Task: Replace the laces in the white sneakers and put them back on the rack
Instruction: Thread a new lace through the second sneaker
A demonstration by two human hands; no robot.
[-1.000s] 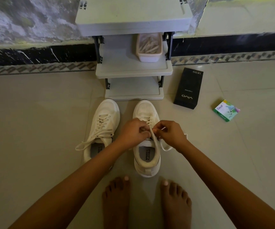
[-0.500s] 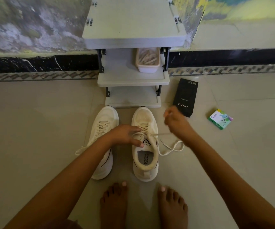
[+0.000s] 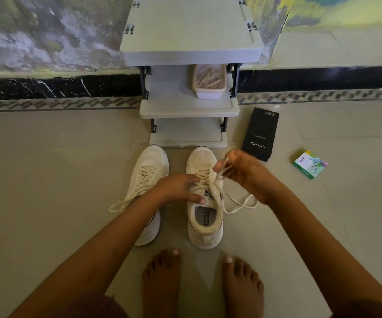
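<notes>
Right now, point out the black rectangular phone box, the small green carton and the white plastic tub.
black phone box (image 3: 260, 134), head view, top face.
green carton (image 3: 310, 164), head view, top face.
white tub (image 3: 209, 94), head view, front wall.

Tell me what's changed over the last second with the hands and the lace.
The right hand parted from the left hand and drew the lace up toward the toe of the right sneaker, still pinching it. The left hand let go of the lace and now presses flat on that sneaker. The other sneaker, the rack, the black box and the green box stayed put.
</notes>
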